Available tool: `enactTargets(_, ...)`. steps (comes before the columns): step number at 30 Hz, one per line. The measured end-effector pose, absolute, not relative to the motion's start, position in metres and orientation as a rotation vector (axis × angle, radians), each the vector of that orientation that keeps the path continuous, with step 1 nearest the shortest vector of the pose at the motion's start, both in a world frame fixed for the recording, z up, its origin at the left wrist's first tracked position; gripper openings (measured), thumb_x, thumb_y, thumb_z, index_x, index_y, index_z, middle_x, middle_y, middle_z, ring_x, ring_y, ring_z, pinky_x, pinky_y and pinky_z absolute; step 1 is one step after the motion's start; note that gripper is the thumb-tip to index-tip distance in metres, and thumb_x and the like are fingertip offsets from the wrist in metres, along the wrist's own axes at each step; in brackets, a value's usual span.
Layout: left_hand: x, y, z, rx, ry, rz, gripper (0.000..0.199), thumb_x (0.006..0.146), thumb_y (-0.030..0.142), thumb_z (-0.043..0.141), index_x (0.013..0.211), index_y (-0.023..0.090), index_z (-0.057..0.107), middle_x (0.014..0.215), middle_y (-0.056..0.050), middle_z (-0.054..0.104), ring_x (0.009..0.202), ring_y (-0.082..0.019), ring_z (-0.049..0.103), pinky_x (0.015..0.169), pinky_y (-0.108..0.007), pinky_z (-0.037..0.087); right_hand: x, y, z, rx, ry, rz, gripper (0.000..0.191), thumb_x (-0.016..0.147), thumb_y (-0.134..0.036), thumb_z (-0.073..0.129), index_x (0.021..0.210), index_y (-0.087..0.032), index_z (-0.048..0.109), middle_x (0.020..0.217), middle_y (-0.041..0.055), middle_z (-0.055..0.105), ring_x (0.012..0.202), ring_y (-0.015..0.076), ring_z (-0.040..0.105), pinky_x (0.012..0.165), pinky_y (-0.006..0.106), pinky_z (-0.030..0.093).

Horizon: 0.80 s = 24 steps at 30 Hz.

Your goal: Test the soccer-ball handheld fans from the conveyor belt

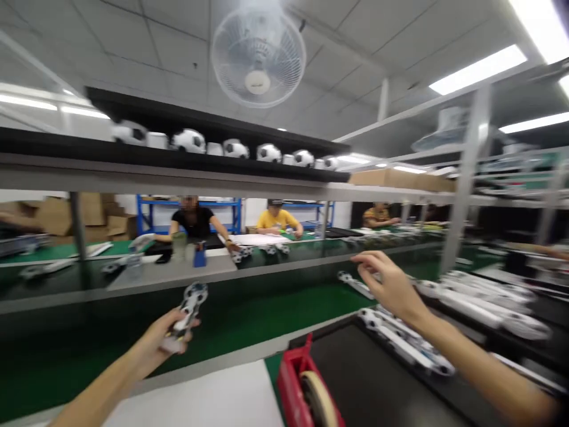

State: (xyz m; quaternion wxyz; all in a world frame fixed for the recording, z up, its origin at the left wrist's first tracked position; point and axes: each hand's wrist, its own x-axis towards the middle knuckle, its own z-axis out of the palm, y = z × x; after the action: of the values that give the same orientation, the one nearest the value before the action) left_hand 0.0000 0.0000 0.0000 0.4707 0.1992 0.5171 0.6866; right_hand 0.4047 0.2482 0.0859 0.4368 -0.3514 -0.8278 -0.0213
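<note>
My left hand [166,339] is wrapped round a white part with black football spots [192,302], held tilted above the green conveyor belt [249,323]. Toward the right, my right hand [389,284] hangs in the air with its fingers bent and a little apart, nothing between them. Just beyond it a similar long white part [355,284] lies on the belt. Below my right forearm, several football-patterned parts [400,341] lie side by side on a black tray [355,367]. The frame is somewhat blurred.
A red tape dispenser [296,385] stands at the front, beside a white sheet [213,403]. More white parts [489,302] are stacked at the right. An overhead shelf [178,178] holds football-shaped pieces. Across the belt, several people sit working. A metal post [466,178] rises at the right.
</note>
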Motion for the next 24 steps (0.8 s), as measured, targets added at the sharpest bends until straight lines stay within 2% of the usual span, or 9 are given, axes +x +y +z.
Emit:
enactTargets(2,0.000,-0.025,0.013,0.583,1.148,1.697,0.039,0.089,0.018,0.055,0.126,0.013,0.046,0.108,-0.016,0.065,0.062,-0.014,0.058,0.045,-0.025,0.044,0.356,0.212,0.103,-0.607,-2.152,-0.080,0.021,0.097,-0.030,0.046,0.107,-0.022,0.062,0.116,0.0072,0.057,0.090,0.0193,0.060,0.078,0.032,0.047)
enactTargets(6,0.014,-0.063,0.041,0.753,0.923,1.767,0.045,0.083,0.015,0.059,0.127,0.014,0.048,0.119,-0.017,0.061,0.075,-0.017,0.061,0.055,-0.028,0.052,0.261,0.135,0.127,-0.291,-2.402,-0.037,0.023,0.099,-0.030,0.041,0.109,-0.023,0.061,0.116,0.0068,0.059,0.095,0.0203,0.061,0.082,0.033,0.046)
enactTargets(9,0.015,-0.091,0.050,0.836,0.833,1.839,0.043,0.080,0.015,0.064,0.121,0.016,0.052,0.118,-0.014,0.060,0.074,-0.014,0.058,0.055,-0.025,0.051,0.195,0.088,0.139,-0.219,-2.577,0.239,0.028,0.100,-0.039,0.042,0.115,-0.023,0.061,0.114,0.0058,0.064,0.093,0.0204,0.063,0.080,0.032,0.048)
enactTargets(12,0.005,-0.111,0.052,0.946,0.850,1.895,0.050,0.076,0.019,0.069,0.121,0.020,0.048,0.112,-0.010,0.060,0.069,-0.012,0.058,0.051,-0.024,0.050,0.136,0.055,0.151,-0.149,-2.613,0.486,0.035,0.100,-0.047,0.042,0.118,-0.023,0.060,0.102,0.0045,0.068,0.086,0.0206,0.063,0.076,0.032,0.049)
enactTargets(17,-0.020,-0.126,0.064,1.021,0.866,2.052,0.056,0.075,0.021,0.071,0.123,0.023,0.043,0.112,-0.009,0.059,0.071,-0.015,0.063,0.053,-0.026,0.052,0.069,0.017,0.149,-0.039,-2.638,0.862,0.050,0.097,-0.059,0.040,0.089,-0.018,0.067,0.086,0.0053,0.067,0.077,0.0205,0.062,0.068,0.030,0.050)
enactTargets(18,-0.025,-0.129,0.067,1.016,0.864,2.073,0.055,0.075,0.021,0.070,0.123,0.023,0.042,0.108,-0.009,0.061,0.069,-0.015,0.064,0.053,-0.025,0.052,0.064,0.010,0.143,0.001,-2.596,0.989,0.052,0.098,-0.060,0.038,0.091,-0.018,0.067,0.084,0.0050,0.066,0.075,0.0197,0.062,0.066,0.030,0.051)
enactTargets(20,-0.034,-0.133,0.071,1.019,0.859,2.069,0.055,0.077,0.022,0.069,0.123,0.022,0.040,0.098,-0.007,0.063,0.061,-0.014,0.063,0.051,-0.023,0.050,0.060,-0.002,0.126,0.068,-2.455,1.245,0.051,0.098,-0.060,0.036,0.112,-0.020,0.064,0.086,0.0042,0.065,0.075,0.0188,0.062,0.067,0.030,0.053)
enactTargets(22,-0.039,-0.136,0.072,1.053,0.839,2.042,0.054,0.078,0.023,0.068,0.122,0.022,0.038,0.093,-0.006,0.064,0.057,-0.014,0.064,0.051,-0.023,0.049,0.064,-0.008,0.104,0.065,-2.316,1.388,0.052,0.098,-0.060,0.038,0.132,-0.024,0.054,0.100,0.0056,0.065,0.087,0.0210,0.064,0.078,0.033,0.055)
enactTargets(24,-0.041,-0.136,0.070,1.084,0.797,2.007,0.053,0.078,0.023,0.069,0.121,0.022,0.039,0.096,-0.007,0.064,0.060,-0.015,0.065,0.052,-0.024,0.050,0.070,-0.007,0.083,-0.011,-2.212,1.412,0.054,0.097,-0.060,0.041,0.139,-0.027,0.050,0.120,0.0071,0.063,0.107,0.0244,0.061,0.093,0.036,0.052)
